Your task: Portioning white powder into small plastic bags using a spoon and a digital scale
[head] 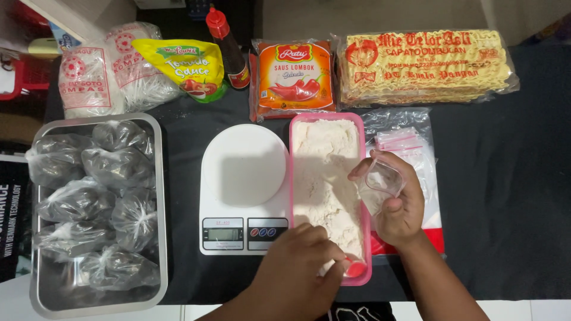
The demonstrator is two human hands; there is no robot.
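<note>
A pink rectangular container (361, 178) full of pale powder stands right of a white digital kitchen scale (244, 178). My left hand (300, 270) is at the container's near end, fingers closed around a small red scoop (355, 269) that dips into the powder. My right hand (395, 202) hovers over the container's right rim and holds a small clear plastic bag (380, 183) pinched open.
A metal tray (159, 196) of several knotted clear bags with dark contents sits at the left. Along the back lie white noodle bags (89, 77), a yellow sauce pouch (184, 65), a red-capped bottle (229, 47), an orange sauce pack (294, 74) and a yellow noodle pack (425, 65). Spare zip bags (410, 139) lie right of the container.
</note>
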